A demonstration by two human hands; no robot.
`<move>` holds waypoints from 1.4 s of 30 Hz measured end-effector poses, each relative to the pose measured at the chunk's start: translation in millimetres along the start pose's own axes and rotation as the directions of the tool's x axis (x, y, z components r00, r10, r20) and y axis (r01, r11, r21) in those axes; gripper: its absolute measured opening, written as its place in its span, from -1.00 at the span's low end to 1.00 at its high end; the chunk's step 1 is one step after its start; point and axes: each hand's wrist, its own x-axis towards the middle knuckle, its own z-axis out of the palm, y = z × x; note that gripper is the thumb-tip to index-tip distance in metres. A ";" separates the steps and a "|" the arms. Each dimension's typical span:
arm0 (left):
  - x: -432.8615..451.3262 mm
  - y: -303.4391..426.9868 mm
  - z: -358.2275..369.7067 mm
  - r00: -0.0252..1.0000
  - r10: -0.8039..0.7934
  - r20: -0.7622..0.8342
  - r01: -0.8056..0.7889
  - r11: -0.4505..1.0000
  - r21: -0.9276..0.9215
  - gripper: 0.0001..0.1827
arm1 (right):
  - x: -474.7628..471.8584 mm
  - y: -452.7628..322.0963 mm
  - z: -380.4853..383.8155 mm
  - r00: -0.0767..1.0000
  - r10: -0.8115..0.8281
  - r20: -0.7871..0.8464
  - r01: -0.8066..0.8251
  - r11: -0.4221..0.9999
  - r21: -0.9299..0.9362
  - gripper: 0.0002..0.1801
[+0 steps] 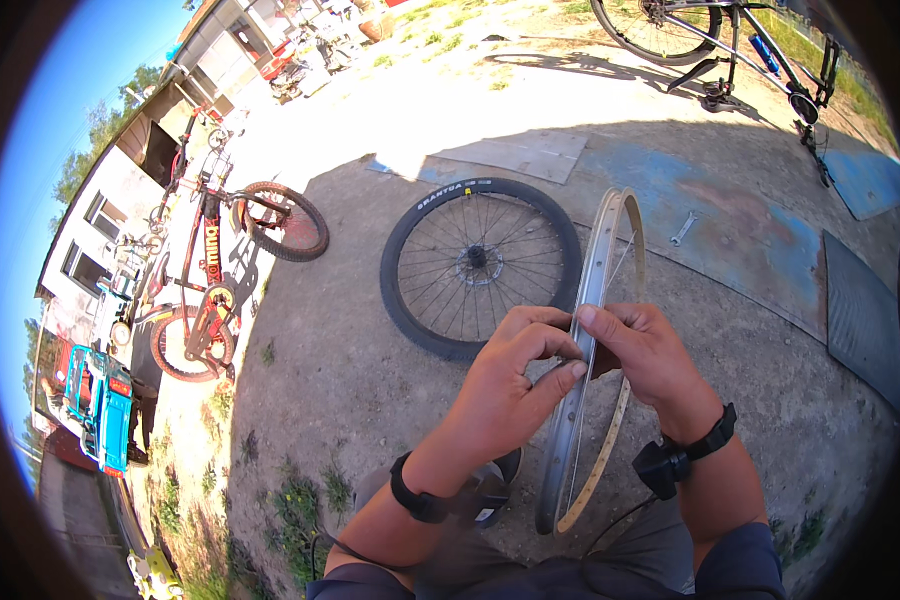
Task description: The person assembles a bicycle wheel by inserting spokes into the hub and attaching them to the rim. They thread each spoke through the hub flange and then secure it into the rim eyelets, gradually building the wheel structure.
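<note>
A bare metal bicycle rim (604, 232) stands on edge before me, its outer channel turned partly towards me. A few thin spokes show inside it; its hub is hidden. From the left, my left hand (521, 375) presses thumb and fingertips against the channel. Whether a small part is pinched there is hidden by the fingers. Across from it, my right hand (649, 352) grips the rim, thumb on the near edge and fingers behind. Just beyond the hands, a spoked wheel with a black tyre (401, 225) and a disc rotor (480, 265) lies flat on the ground.
A wrench (684, 229) lies on a worn blue sheet (727, 217) at right. An upturned bicycle (727, 45) stands at upper right. A red-and-black bicycle (208, 247) is at left, near a blue cargo vehicle (105, 409). Weeds (300, 517) grow at lower left.
</note>
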 end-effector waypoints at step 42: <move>1.0 -1.3 2.5 1.000 0.018 -0.004 -0.018 1.000 0.021 -0.83 | 0.7 1.4 1.7 0.999 -0.023 -0.028 0.022 1.000 -0.019 -0.60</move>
